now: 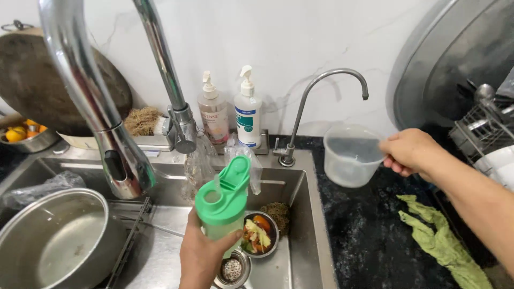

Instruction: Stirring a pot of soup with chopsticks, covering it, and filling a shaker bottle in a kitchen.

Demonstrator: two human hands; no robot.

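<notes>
Steel sink (pixel 300 214), left hand (pixel 201 254) gripping upright green shaker (pixel 220 206), right hand (pixel 409 151) pinching plastic cup (pixel 348 158)

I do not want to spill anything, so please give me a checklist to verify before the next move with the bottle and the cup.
1. Left hand grips green shaker bottle firmly: ok.
2. Bottle's flip cap open: ok.
3. Bottle held over the sink: ok.
4. Right hand holds clear plastic cup by its rim: ok.
5. Cup over the sink: not ok, over the dark counter.
6. Liquid in cup: cannot tell.
</notes>
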